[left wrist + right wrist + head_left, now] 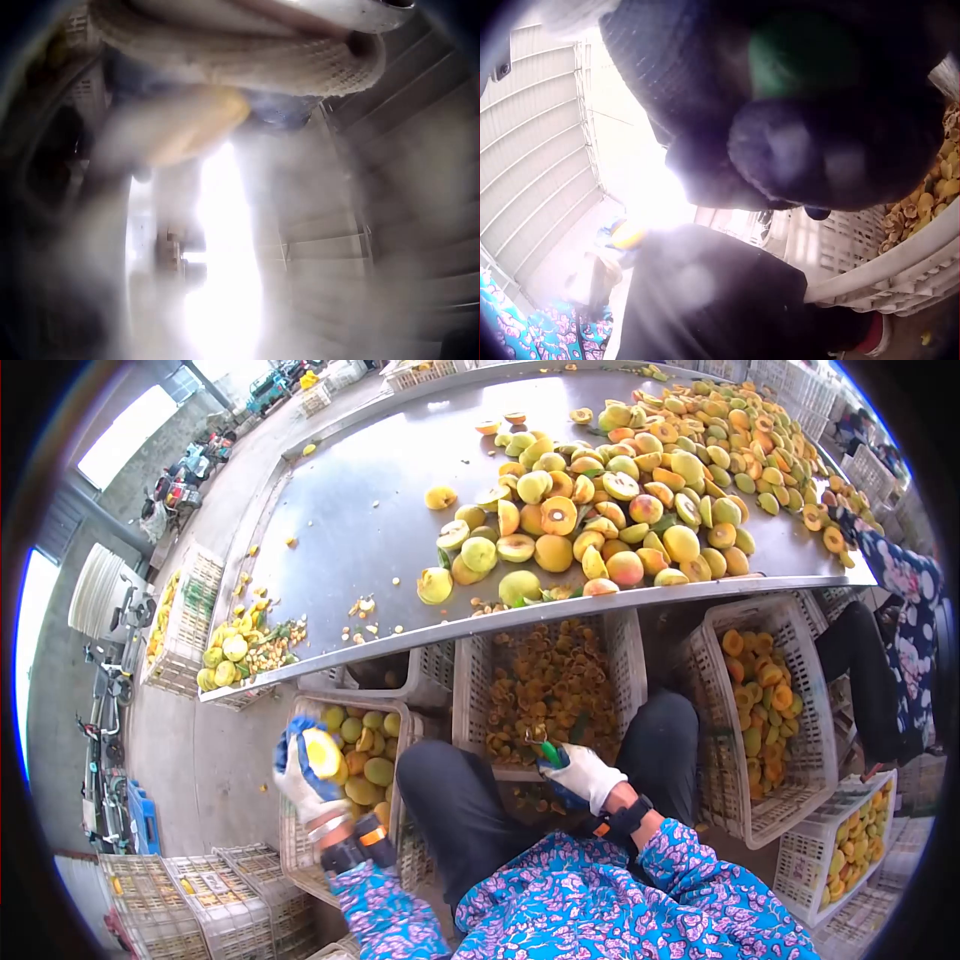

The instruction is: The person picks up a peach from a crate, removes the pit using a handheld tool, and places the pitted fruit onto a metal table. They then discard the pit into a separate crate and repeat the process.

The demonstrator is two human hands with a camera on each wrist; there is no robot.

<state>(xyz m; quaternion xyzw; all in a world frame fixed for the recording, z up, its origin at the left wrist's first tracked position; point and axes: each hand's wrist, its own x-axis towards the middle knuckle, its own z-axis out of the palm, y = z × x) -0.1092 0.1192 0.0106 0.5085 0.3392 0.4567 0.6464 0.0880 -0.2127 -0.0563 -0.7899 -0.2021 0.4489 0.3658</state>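
Note:
My gloved left hand [300, 772] holds a yellow peach piece [322, 753], a pale face showing, above a crate [290, 830] of whole greenish-yellow peaches [378, 770]. The left wrist view shows the same peach piece [199, 124], blurred, against the blue glove fingers. In front of my lap, my gloved right hand [582, 776] grips a green-handled tool [549, 752] with a small metal end. That end points over a crate [467, 700] of pits and scraps [550, 690]. Dark glove fingers wrap the green handle [802, 56] in the right wrist view.
A metal table [350, 530] ahead carries a large heap of halved peaches [620, 510]. To the right stands a crate [720, 750] of peach halves, with another person's patterned sleeve [905, 575] beyond. Stacked crates [215, 895] stand at lower left. My knees flank the scrap crate.

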